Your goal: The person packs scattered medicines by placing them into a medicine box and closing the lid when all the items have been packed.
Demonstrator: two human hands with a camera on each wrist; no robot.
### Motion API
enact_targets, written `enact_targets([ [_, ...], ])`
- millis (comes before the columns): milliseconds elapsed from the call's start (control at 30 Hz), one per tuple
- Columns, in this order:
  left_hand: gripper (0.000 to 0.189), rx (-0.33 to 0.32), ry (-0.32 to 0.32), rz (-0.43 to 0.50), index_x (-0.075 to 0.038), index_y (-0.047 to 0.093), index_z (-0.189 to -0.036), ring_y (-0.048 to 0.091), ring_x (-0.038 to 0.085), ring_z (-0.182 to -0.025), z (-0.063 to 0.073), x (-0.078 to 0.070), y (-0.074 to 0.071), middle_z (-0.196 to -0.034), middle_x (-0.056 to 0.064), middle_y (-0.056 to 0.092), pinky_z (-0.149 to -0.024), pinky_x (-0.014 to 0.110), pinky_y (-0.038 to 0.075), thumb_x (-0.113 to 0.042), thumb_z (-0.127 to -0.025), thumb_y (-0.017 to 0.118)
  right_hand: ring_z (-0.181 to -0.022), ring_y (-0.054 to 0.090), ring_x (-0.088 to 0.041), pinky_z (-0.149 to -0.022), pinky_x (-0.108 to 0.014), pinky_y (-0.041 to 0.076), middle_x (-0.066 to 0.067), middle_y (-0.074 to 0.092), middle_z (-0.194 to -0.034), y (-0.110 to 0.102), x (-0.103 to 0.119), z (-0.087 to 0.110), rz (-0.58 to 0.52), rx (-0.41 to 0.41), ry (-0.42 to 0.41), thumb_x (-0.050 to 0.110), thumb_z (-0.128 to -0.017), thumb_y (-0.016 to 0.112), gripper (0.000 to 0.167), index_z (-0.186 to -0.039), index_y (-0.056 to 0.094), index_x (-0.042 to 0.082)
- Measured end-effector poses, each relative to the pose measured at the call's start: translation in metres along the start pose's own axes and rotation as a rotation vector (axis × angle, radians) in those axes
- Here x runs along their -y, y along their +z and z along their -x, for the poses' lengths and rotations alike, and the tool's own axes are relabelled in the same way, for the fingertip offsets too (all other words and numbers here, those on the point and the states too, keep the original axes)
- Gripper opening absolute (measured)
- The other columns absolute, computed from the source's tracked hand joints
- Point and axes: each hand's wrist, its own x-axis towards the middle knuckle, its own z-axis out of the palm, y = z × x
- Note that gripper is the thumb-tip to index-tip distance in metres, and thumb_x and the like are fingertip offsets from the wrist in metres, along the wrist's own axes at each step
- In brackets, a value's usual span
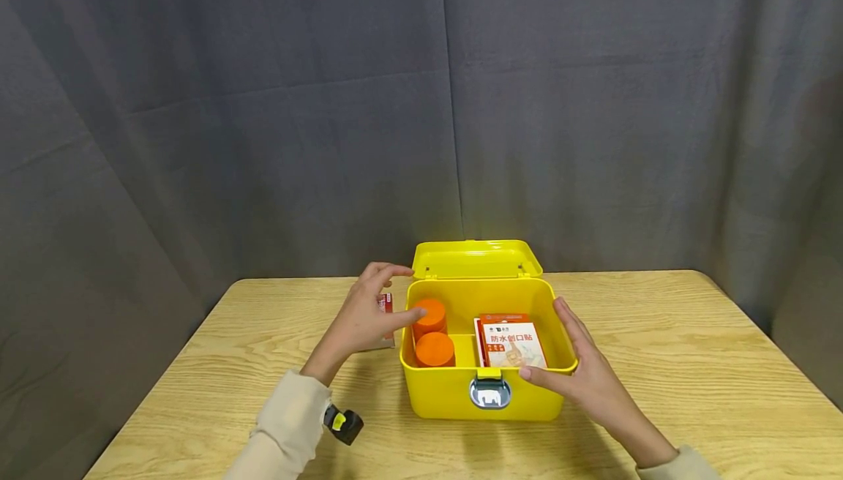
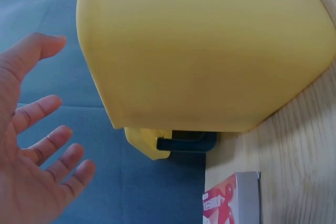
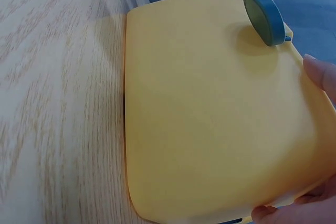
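Observation:
A yellow storage box (image 1: 421, 396) stands on the table with its lid (image 1: 477, 259) tipped back and a latch (image 1: 490, 393) on its front. Inside, at the left, are two round orange lids (image 1: 435, 350); at the right lie bandage boxes, the top one a white and orange adhesive bandage box (image 1: 514, 345). My right hand (image 1: 596, 377) holds the box's front right corner, thumb at the front rim, fingers along the right side. Beside the left wall, my left hand (image 1: 364, 317) has its fingers spread and holds nothing; its thumb overlaps the rear orange lid in the head view.
A small red and grey carton (image 2: 233, 200) lies on the wooden table (image 1: 263, 363) left of the box, partly behind my left hand in the head view. A dark grey curtain (image 1: 329, 136) hangs behind the table. A black wrist device (image 1: 344, 424) is on my left wrist.

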Motion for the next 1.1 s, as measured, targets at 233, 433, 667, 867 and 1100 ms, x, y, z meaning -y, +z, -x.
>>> enact_targets([
  [233,0.058,-0.007,-0.013,0.001,-0.017,0.059,-0.129,0.046,0.030,-0.113,0.001,0.007,-0.004,-0.131,0.005,0.046,-0.089,0.048,0.049,-0.034,-0.078,0.080,-0.143,0.006,-0.041,-0.103,-0.074,0.012,-0.008,0.006,-0.161,0.000,-0.001,0.000,-0.011,-0.006,-0.006,0.029,-0.076,0.083,0.110,-0.157,0.009,0.018],
  [433,0.060,-0.018,-0.035,-0.005,-0.019,0.058,-0.130,0.046,0.030,-0.113,0.002,0.012,-0.008,-0.133,0.006,0.046,-0.090,0.051,0.048,-0.034,-0.078,0.082,-0.143,0.006,-0.041,-0.103,-0.074,0.012,-0.006,0.005,-0.161,0.001,-0.002,0.001,-0.020,-0.010,-0.012,0.028,-0.076,0.084,0.110,-0.157,0.010,0.019],
  [667,0.059,-0.042,-0.063,-0.015,-0.016,0.058,-0.129,0.047,0.033,-0.114,0.003,0.024,-0.010,-0.132,0.009,0.047,-0.090,0.052,0.048,-0.032,-0.078,0.081,-0.143,0.006,-0.041,-0.103,-0.074,0.012,-0.007,0.005,-0.161,0.001,-0.001,0.001,-0.015,-0.006,-0.004,0.029,-0.076,0.084,0.110,-0.157,0.010,0.018],
  [867,0.055,-0.048,-0.073,-0.023,-0.016,0.059,-0.128,0.047,0.031,-0.112,0.003,0.035,-0.012,-0.131,0.009,0.048,-0.090,0.050,0.047,-0.029,-0.078,0.081,-0.143,0.006,-0.041,-0.103,-0.074,0.012,-0.007,0.006,-0.161,0.001,-0.002,0.001,-0.014,-0.010,-0.014,0.028,-0.076,0.084,0.110,-0.157,0.010,0.018],
  [1100,0.058,-0.053,-0.088,-0.025,-0.017,0.058,-0.129,0.048,0.033,-0.113,0.004,0.041,-0.016,-0.131,0.008,0.048,-0.089,0.051,0.047,-0.032,-0.078,0.081,-0.143,0.006,-0.040,-0.103,-0.074,0.011,-0.007,0.006,-0.161,0.001,-0.002,0.001,-0.018,-0.013,-0.025,0.027,-0.076,0.084,0.109,-0.157,0.011,0.019],
])
